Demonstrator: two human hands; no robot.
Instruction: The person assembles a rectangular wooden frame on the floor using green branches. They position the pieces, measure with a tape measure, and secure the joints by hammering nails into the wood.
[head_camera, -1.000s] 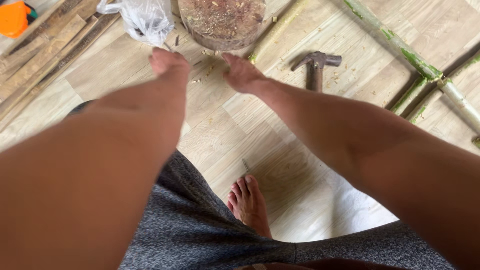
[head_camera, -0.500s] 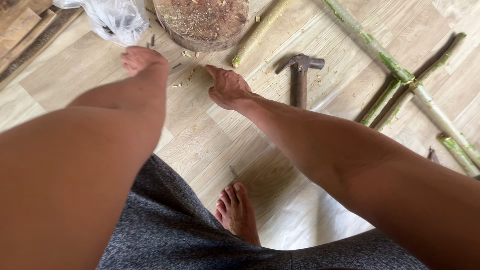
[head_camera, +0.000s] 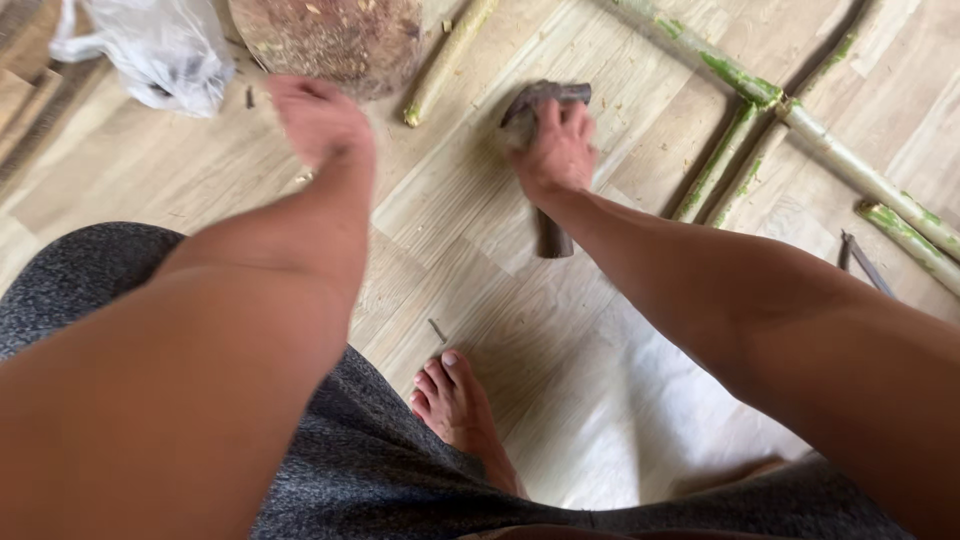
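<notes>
My right hand (head_camera: 560, 150) on hammer (head_camera: 545, 170), fingers curled around handle near head, hammer lying on wooden floor (head_camera: 450, 230). My left hand (head_camera: 318, 118) blurred, beside round wood block (head_camera: 330, 40); finger spread I cannot tell. White plastic bag (head_camera: 150, 50) nearby left.

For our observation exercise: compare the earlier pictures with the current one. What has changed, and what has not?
The right hand moved rightward from the floor by the wooden block onto the hammer and closed on it. The left hand stayed near the block, empty. Bamboo poles, plastic bag and hammer lie as before.
</notes>
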